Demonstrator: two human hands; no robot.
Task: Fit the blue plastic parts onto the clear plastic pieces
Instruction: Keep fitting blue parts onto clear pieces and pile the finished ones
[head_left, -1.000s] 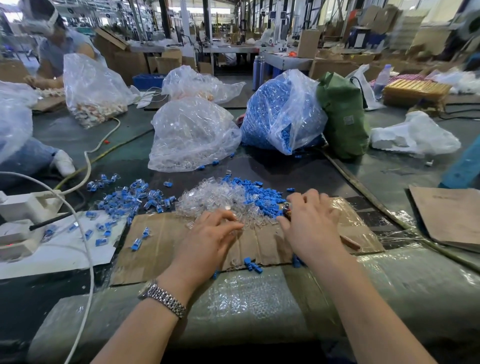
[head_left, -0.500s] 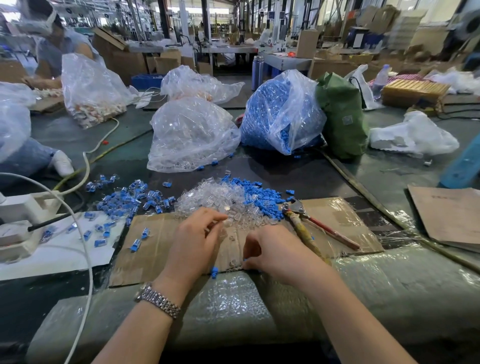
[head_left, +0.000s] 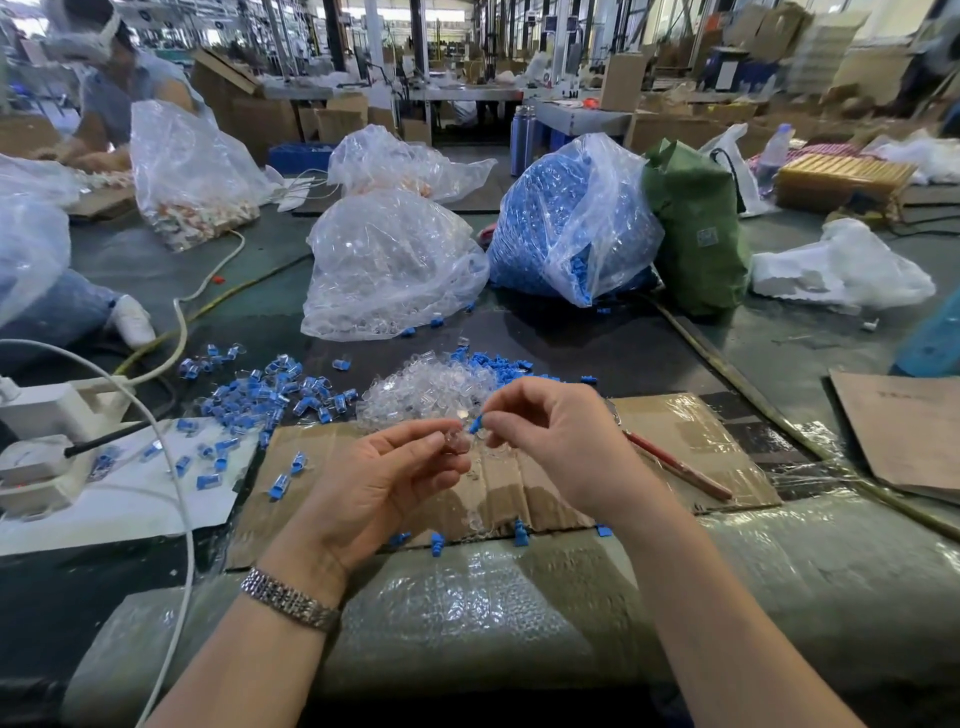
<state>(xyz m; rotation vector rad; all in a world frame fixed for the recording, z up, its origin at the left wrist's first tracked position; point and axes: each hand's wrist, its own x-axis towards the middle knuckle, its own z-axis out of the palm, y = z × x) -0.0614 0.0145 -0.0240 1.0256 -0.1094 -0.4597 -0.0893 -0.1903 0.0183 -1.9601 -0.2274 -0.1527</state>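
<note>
Blue part (head_left: 474, 425) pinched in our right hand (head_left: 558, 441) | left hand (head_left: 384, 478) grips clear piece (head_left: 457, 441), nearly touching | next: align, press home.

glossy clear piece (head_left: 456, 442), matt cardboard (head_left: 675, 441)

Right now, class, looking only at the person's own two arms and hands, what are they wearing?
Both forearms are bare, with no sleeves in view, and neither the left hand nor the right hand has a glove. The left wrist carries a silver metal watch band made of small links. The right wrist shows nothing worn. No rings can be seen.
</note>
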